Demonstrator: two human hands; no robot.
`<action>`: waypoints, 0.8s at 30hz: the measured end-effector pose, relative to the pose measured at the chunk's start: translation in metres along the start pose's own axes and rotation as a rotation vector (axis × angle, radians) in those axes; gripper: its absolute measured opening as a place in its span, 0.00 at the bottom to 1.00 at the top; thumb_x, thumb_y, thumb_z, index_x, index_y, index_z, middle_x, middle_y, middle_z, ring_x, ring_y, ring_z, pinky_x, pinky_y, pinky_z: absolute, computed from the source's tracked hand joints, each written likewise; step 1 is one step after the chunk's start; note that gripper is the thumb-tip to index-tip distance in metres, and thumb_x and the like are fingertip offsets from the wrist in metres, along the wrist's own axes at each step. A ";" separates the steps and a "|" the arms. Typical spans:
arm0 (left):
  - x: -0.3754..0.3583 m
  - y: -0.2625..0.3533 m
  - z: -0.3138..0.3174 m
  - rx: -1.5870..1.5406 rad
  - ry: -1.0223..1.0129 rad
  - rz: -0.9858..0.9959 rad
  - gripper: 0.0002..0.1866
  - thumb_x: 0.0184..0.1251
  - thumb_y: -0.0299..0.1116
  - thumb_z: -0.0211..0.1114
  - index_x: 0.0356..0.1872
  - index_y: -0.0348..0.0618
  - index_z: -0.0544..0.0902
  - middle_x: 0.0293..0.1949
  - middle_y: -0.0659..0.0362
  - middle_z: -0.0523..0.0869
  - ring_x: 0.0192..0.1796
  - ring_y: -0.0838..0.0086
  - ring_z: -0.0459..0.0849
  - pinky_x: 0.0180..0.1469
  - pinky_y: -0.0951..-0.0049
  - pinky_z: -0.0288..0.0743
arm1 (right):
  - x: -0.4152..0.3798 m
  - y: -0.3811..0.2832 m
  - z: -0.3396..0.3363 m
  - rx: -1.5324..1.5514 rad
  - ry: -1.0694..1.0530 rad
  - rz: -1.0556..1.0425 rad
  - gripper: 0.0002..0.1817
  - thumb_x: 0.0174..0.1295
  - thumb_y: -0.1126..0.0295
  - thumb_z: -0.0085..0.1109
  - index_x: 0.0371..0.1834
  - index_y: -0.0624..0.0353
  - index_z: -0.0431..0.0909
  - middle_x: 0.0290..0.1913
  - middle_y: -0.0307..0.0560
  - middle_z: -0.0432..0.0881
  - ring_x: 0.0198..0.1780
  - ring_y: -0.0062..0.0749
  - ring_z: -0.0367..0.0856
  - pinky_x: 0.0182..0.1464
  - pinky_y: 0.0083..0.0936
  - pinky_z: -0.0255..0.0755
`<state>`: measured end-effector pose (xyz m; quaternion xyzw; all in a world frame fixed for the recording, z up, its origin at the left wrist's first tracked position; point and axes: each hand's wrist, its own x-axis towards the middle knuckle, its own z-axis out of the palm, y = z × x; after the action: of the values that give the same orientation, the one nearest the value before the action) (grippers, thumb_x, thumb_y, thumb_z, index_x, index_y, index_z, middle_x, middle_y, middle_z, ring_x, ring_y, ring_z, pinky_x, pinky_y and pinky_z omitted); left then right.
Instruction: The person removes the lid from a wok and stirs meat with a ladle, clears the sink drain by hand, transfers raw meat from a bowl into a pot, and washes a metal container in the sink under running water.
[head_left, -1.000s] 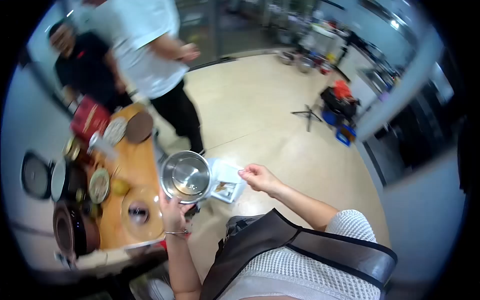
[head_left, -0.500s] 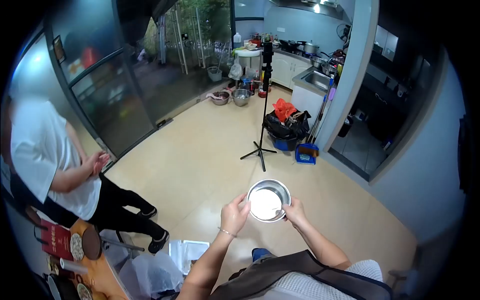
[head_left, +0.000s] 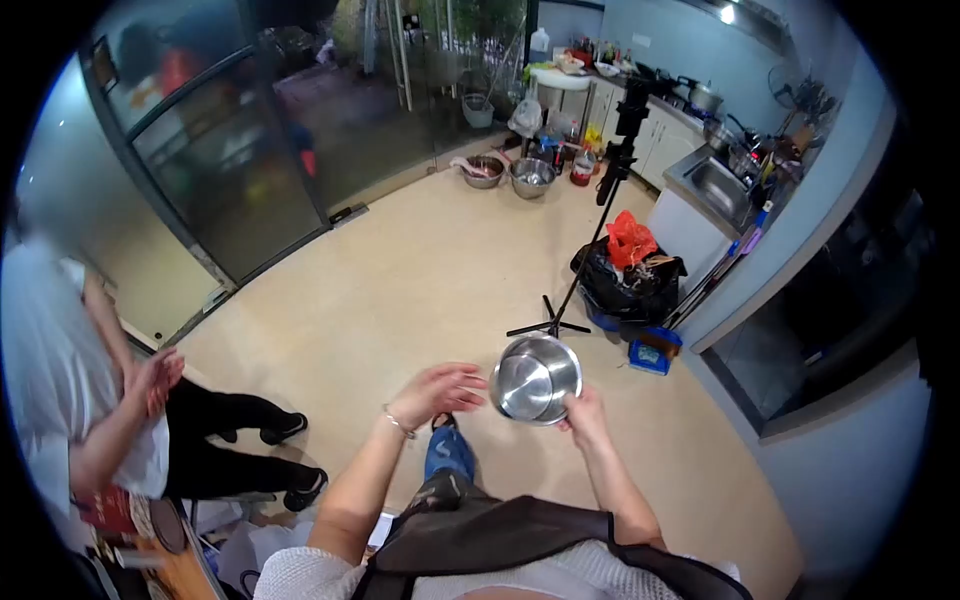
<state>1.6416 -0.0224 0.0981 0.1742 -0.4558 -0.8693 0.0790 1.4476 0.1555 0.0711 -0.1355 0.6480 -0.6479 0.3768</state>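
Observation:
A round steel bowl (head_left: 528, 385) is held out over the floor, its shiny inside facing up. My right hand (head_left: 588, 415) grips its right rim, thumb over the edge. Just left of the bowl, my left hand (head_left: 438, 392) is off the metal, fingers apart and holding nothing; a bracelet circles that wrist. One of my legs, in blue (head_left: 448, 455), shows below.
A person (head_left: 70, 350) stands at the left with hands together, beside a low table (head_left: 175, 570). Ahead are a black tripod (head_left: 553, 325), a bin with a black bag (head_left: 625, 290), a blue dustpan (head_left: 652, 352), two basins (head_left: 531, 178) and a steel sink (head_left: 722, 188).
My left hand has come off the bowl and opened to its left. The bowl is now tilted, in my right hand alone. The view has turned left, and a blue leg shows more.

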 end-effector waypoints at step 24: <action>0.602 0.323 -0.146 0.853 -0.365 0.288 0.11 0.60 0.35 0.56 0.37 0.37 0.78 0.28 0.59 0.80 0.30 0.78 0.78 0.34 0.78 0.73 | 0.812 -0.093 0.001 0.728 0.444 0.155 0.18 0.54 0.74 0.40 0.50 0.53 0.69 0.40 0.44 0.77 0.39 0.25 0.76 0.22 0.07 0.66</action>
<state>1.1313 -0.4969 0.1471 -0.0289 -0.7975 -0.6014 0.0388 0.8677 -0.3951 -0.0953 0.1980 0.4508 -0.8173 0.2992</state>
